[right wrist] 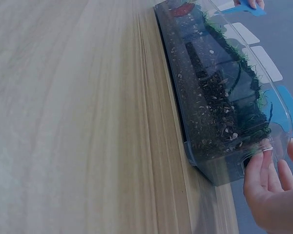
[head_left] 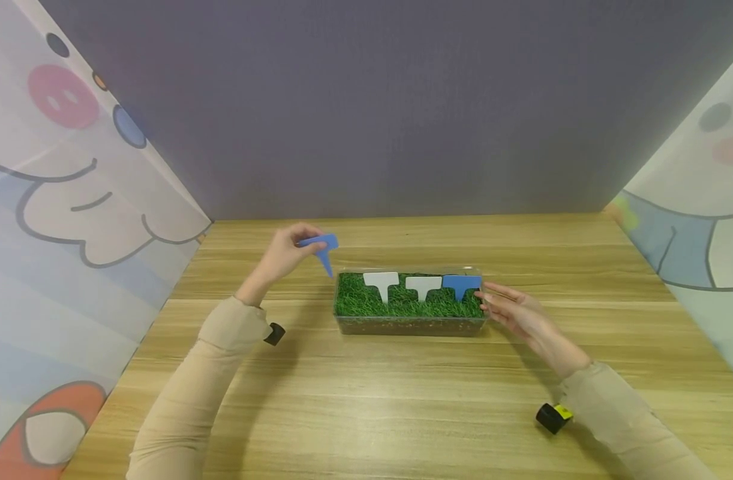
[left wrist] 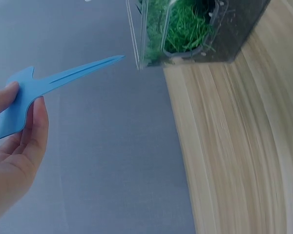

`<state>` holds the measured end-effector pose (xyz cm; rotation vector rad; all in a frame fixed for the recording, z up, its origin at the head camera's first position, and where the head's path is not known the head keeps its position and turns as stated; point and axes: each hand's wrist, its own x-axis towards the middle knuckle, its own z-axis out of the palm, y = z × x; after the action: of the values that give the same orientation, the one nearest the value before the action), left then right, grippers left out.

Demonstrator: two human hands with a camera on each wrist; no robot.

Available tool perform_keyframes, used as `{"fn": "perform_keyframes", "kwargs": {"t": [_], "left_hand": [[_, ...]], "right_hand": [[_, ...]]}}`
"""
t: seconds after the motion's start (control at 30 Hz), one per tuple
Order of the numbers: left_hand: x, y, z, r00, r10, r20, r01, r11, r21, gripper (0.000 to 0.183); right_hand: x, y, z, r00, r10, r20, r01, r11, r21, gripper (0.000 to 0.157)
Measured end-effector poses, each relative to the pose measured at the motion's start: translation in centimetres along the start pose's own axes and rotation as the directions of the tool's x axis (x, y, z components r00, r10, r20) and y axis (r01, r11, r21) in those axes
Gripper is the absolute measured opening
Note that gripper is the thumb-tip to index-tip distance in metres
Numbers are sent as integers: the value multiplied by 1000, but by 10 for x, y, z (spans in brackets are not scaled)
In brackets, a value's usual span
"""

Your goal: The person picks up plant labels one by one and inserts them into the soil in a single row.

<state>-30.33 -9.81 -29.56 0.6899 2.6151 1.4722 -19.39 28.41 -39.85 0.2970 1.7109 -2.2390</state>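
Note:
My left hand [head_left: 285, 253] pinches a blue T-shaped plant label [left wrist: 24, 105] by its wide head, between thumb and fingers. Its pointed stem slants down, just off the left end of a clear plastic planter box [head_left: 411, 327]. Inside the box is green grass [head_left: 357, 300] over dark soil with pale specks. Two white plant labels [head_left: 381, 279] and a second blue plant label [head_left: 461, 283] stand upright in the grass. At the box's right end, my right hand [head_left: 522, 317] rests its fingertips [right wrist: 256, 170] against the clear wall, fingers extended.
The box stands on a wood-grain table [head_left: 396, 400], with a grey panel [head_left: 402, 113] behind it. Cartoon-printed sheets [head_left: 60, 220] flank the table on both sides. Each sleeve carries a small black device [head_left: 274, 334] at the wrist.

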Motion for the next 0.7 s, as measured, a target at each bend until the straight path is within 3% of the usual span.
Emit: {"fn": "perform_keyframes", "kwargs": {"t": [0.27,0.5,0.7], "left_hand": [[-1,-3,6,1000,20,9,-19,999,-44,19],[5,-25,14,998,34,52,-28,994,-109,20],[3,-30,21,996,31,89,-21,994,-106,20]], "right_hand": [[0,1,0,1000,-14,13,13,1000,29,43],[1,1,1,1000,-20,15,19,998,66,27],[2,1,0,1000,-18,19,17,998,68,24]]}}
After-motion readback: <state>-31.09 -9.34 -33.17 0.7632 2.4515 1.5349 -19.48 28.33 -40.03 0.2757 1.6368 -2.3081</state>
